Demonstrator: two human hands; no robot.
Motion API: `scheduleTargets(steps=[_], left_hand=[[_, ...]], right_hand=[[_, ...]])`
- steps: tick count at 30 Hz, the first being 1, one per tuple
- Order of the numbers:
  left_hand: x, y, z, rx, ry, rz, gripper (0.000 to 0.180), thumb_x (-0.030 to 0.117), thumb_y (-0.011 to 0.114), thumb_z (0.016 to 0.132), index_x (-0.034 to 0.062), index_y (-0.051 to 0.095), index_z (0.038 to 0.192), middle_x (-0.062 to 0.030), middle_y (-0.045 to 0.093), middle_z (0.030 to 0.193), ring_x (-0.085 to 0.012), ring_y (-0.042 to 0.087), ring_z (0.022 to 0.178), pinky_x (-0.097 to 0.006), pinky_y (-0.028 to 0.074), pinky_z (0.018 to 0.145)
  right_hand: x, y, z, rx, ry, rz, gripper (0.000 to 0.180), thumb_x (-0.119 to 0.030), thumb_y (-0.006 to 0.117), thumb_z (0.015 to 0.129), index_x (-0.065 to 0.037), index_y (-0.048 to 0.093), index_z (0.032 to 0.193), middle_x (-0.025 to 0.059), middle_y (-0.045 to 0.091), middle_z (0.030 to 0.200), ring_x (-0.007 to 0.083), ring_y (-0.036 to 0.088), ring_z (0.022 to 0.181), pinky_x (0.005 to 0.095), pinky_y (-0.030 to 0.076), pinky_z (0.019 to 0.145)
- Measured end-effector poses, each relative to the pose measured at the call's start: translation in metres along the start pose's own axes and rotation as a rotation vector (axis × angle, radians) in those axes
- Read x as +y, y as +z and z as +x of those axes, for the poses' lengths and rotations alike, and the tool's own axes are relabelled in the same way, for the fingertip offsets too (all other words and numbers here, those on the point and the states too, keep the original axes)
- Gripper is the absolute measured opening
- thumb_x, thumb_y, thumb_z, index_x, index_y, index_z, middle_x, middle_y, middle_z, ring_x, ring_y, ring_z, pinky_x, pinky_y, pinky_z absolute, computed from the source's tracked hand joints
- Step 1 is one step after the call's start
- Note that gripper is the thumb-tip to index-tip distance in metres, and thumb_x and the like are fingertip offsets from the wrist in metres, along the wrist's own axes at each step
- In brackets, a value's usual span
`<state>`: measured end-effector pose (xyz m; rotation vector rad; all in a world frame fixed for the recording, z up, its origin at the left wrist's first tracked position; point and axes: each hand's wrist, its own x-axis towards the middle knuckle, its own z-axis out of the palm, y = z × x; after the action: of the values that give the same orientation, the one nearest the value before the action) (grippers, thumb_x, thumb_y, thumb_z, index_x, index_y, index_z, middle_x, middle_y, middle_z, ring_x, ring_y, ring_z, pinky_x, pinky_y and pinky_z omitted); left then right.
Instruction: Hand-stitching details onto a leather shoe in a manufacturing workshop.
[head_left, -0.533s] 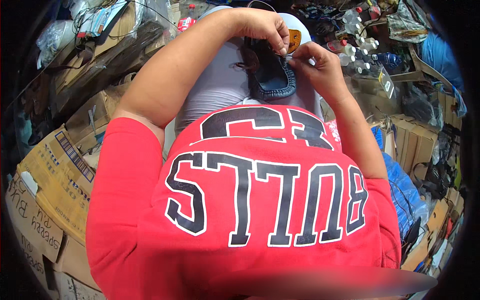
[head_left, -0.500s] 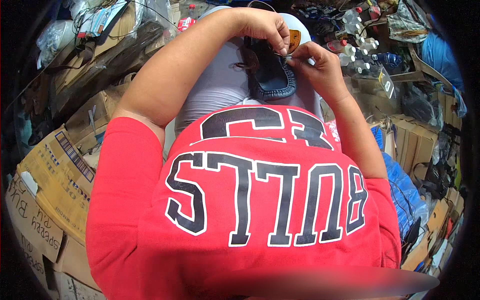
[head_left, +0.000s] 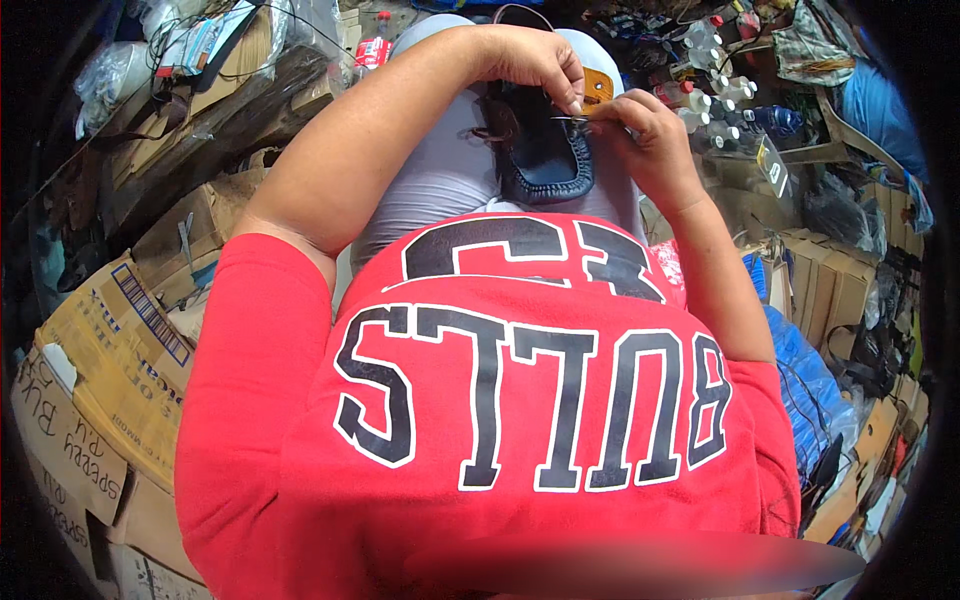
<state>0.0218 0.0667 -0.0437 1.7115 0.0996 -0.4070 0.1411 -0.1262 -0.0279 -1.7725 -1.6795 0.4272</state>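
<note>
A black leather moccasin-style shoe (head_left: 540, 150) lies across my lap, its puckered toe seam toward my body. A brown lace (head_left: 488, 134) sticks out at its left side. My left hand (head_left: 545, 70) reaches over from the far side, thumb and fingers pinched at the shoe's right edge; what they pinch is too small to make out. Close beside it, my right hand (head_left: 640, 125) is closed in a pinch on a thin, shiny, needle-like piece (head_left: 568, 118) that points left over the shoe. Just beyond the fingertips, an orange-yellow piece with a small hole (head_left: 598, 86) rests on my right knee.
Several plastic bottles (head_left: 715, 90) lie at the far right, near a blue bag (head_left: 880, 110). Cardboard boxes (head_left: 110, 350) crowd the left side. At the right are blue plastic sheeting (head_left: 805, 370) and more cardboard (head_left: 825, 285). A red-labelled bottle (head_left: 373, 52) stands beyond my left knee.
My right hand has shifted slightly up and right, and its fingers now lie flatter. The needle-like piece has come into view between the hands. More of the orange-yellow piece shows.
</note>
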Motion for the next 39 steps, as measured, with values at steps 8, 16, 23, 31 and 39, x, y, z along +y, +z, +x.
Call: scheduleTargets(steps=[8,16,23,31,39], left_hand=[[-0.010,0.000,0.002,0.022,-0.015,-0.018,0.021,0.015,0.072,0.075,0.0000,0.069,0.090,-0.0024,0.067,0.080,-0.0098,0.060,0.077,-0.025,0.046,0.077],[-0.015,0.003,0.003,0.067,0.038,-0.044,0.023,0.008,0.066,0.069,0.0015,0.070,0.091,-0.0033,0.068,0.082,-0.0120,0.060,0.077,-0.026,0.044,0.080],[-0.015,0.004,0.002,0.049,0.054,-0.035,0.026,0.009,0.066,0.070,0.0024,0.071,0.095,-0.0033,0.069,0.084,-0.0123,0.060,0.077,-0.026,0.046,0.079],[-0.019,0.016,-0.002,0.053,0.064,-0.045,0.039,0.006,0.067,0.074,0.0019,0.063,0.112,-0.0023,0.067,0.096,-0.0089,0.060,0.083,-0.024,0.050,0.073],[-0.028,0.016,-0.002,0.141,0.121,0.009,0.024,0.023,0.072,0.079,0.0043,0.068,0.093,-0.0011,0.066,0.083,-0.0099,0.058,0.079,-0.026,0.044,0.077]], right_hand=[[-0.031,-0.005,0.007,0.054,-0.282,-0.375,0.011,-0.018,0.070,0.075,-0.020,0.067,0.085,-0.0013,0.060,0.092,0.0195,0.058,0.090,0.0392,0.039,0.085],[-0.038,0.018,0.014,-0.013,-0.360,-0.606,0.008,-0.021,0.061,0.079,-0.022,0.066,0.085,-0.0018,0.059,0.095,0.0168,0.055,0.098,0.0374,0.036,0.089],[-0.041,0.023,0.014,-0.037,-0.355,-0.673,0.011,-0.020,0.057,0.080,-0.021,0.064,0.088,-0.0007,0.059,0.099,0.0175,0.055,0.101,0.0372,0.035,0.090],[-0.058,0.023,0.022,0.128,-0.590,-0.215,0.021,-0.005,0.066,0.074,-0.012,0.059,0.093,0.0045,0.061,0.089,0.0271,0.060,0.088,0.0388,0.044,0.084],[-0.076,-0.034,0.049,0.274,-0.500,0.000,0.023,0.000,0.065,0.073,-0.006,0.059,0.095,0.0118,0.060,0.094,0.0324,0.060,0.084,0.0393,0.048,0.075]])
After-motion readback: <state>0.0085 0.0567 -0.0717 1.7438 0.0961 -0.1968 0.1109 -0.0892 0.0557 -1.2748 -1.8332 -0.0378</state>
